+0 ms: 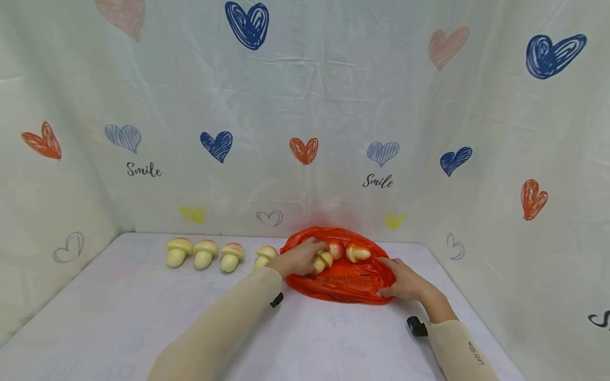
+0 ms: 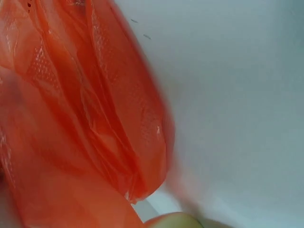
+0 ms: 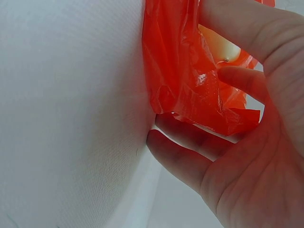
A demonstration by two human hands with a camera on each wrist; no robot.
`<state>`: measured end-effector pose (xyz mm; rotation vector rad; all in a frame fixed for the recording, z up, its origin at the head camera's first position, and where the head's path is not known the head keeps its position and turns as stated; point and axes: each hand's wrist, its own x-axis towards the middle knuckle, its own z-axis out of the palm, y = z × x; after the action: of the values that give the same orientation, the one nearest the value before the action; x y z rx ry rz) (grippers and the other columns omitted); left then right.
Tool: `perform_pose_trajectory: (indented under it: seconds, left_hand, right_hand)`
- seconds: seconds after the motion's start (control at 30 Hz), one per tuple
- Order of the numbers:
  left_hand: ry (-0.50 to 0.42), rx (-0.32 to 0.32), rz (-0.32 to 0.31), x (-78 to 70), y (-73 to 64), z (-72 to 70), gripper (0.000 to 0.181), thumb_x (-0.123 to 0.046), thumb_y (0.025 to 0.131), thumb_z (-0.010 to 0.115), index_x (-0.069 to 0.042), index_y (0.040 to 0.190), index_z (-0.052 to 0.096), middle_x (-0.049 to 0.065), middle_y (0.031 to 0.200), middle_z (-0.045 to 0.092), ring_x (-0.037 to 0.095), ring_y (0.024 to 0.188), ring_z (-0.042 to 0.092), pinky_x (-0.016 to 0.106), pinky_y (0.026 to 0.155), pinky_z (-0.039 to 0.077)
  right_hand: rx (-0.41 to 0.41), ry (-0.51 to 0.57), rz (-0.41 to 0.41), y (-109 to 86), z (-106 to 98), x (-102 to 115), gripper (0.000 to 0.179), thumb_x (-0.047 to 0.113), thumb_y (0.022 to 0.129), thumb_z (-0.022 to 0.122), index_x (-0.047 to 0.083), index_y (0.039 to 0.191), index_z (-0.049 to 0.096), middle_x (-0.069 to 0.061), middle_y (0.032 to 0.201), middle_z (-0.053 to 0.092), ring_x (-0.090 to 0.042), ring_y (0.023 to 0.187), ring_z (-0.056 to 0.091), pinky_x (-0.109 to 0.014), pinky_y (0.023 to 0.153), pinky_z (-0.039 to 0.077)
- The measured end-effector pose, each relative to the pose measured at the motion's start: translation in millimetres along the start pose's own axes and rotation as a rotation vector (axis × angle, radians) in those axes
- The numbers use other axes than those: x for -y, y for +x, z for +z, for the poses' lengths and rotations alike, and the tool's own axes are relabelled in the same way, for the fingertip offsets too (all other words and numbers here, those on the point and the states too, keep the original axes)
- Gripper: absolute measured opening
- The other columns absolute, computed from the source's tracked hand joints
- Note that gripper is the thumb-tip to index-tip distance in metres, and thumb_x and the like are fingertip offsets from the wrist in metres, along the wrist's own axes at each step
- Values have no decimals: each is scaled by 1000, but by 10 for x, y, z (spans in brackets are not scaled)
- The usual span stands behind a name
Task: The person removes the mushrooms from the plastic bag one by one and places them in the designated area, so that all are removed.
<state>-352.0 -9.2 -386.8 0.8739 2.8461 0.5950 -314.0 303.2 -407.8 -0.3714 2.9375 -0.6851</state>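
A red plastic bag [image 1: 333,288] lies with its mouth spread wide on the table. My left hand [image 1: 301,258] reaches into its left side and holds a yellowish toy mushroom [image 1: 323,261], partly covered by the fingers. Two more toy mushrooms are inside the bag: one with its stem to the right [image 1: 357,253], the other showing its pink cap [image 1: 336,248]. On the bag's right, my right hand [image 1: 409,280] grips the rim, some fingers inside and others outside, as the right wrist view shows. Red plastic [image 2: 95,118] fills much of the left wrist view, hiding the left fingers.
Several toy mushrooms stand in a row left of the bag, the nearest [image 1: 265,256] close beside the left hand and another [image 1: 179,252] at the far left end. The table [image 1: 119,317] has a white cover. A heart-printed curtain [image 1: 248,185] rises behind.
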Motion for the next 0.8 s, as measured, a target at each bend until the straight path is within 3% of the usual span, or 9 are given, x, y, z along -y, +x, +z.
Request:
perform_pose_trajectory:
  seconds: [0.27, 0.8]
  left_hand:
    - [-9, 9, 1, -27, 15, 31, 61, -12, 83, 73, -26, 136, 47, 7, 134, 41, 15, 103, 49, 36, 91, 46]
    - [-21, 18, -15, -80, 11, 56, 66, -12, 84, 72, -26, 141, 44, 11, 144, 37, 22, 122, 44, 40, 98, 43]
  right_hand:
    - [-3, -10, -7, 4, 9, -9, 90, 32, 70, 84, 13, 144, 39, -20, 138, 38, -36, 120, 43, -58, 93, 43]
    - [-4, -6, 4, 14, 6, -12, 90, 33, 69, 85, 14, 144, 40, -19, 138, 38, -35, 120, 43, -59, 92, 43]
